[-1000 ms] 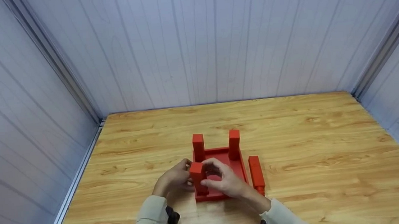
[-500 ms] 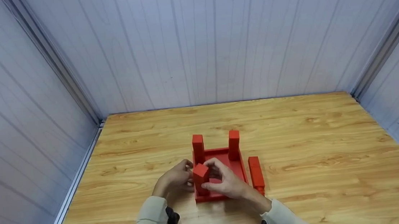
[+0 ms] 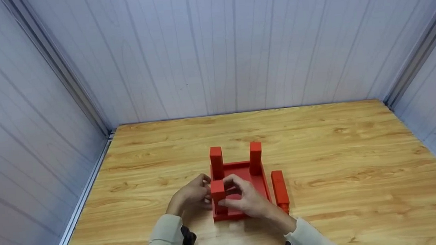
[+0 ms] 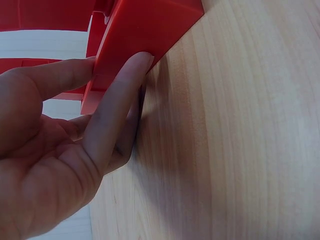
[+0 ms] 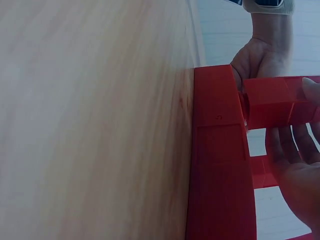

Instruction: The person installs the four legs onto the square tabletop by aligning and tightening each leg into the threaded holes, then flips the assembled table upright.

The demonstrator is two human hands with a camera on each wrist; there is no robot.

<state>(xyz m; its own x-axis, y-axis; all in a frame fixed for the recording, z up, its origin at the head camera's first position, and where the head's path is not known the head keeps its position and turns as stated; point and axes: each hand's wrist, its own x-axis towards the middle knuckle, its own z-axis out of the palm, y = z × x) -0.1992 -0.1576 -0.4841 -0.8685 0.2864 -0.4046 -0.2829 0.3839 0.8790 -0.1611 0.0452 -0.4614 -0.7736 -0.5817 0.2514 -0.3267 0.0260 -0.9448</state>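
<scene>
A shallow red tray (image 3: 232,216) with raised edges lies on the table. At its near left corner stands a red square post (image 3: 217,187), upright. My right hand (image 3: 246,199) pinches this post between thumb and fingers from the right. Seen from the right wrist, a narrow neck shows between the post (image 5: 272,97) and the tray wall (image 5: 220,150). My left hand (image 3: 195,191) holds the tray's left side near that corner. In the left wrist view its thumb (image 4: 120,100) lies along the red wall and the index finger touches the edge.
Two more red posts stand at the far corners of the tray, the left one (image 3: 216,160) and the right one (image 3: 256,154). Right of the tray, a loose red post (image 3: 279,188) lies with its narrow stub toward me. Pale panels (image 3: 215,51) enclose the wooden table (image 3: 356,165).
The near left post has turned in my right hand, its top going askew and then square again, and it sits slightly lower. My left hand stays at the tray's side.
</scene>
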